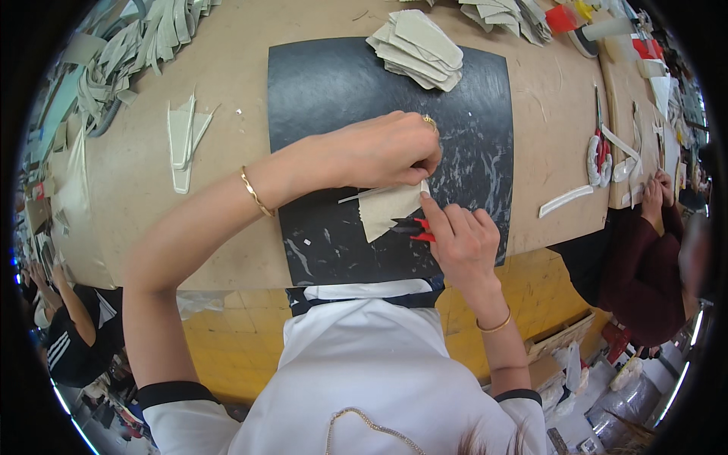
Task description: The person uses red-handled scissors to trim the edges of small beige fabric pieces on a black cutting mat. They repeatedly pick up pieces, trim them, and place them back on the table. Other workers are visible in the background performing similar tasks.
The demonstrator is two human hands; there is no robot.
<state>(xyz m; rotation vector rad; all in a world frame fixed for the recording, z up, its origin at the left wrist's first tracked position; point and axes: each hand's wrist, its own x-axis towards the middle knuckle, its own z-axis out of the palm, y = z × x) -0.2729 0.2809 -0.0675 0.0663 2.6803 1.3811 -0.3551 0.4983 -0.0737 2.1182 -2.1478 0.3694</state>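
A beige piece of fabric or leather (387, 210) lies over the dark mat (318, 91) before me. My left hand (398, 148) reaches across and pinches its upper right edge, fingers curled down. At the same corner the fingertips of my right hand (466, 239) touch the piece. Small snips with red handles and dark blades (411, 226) sit in my right hand, the blades pointing left over the piece. A thin pale strip (350, 199) sticks out left from the piece's top edge. The exact grip of my left fingertips is partly hidden.
A stack of beige pieces (417, 49) rests on the mat's far edge. Several narrow cut pieces (184, 140) lie left. On the right are red-and-white-handled scissors (599, 155) and a white strip (566, 201). Co-workers sit at both sides; one's hands (656, 197) show right.
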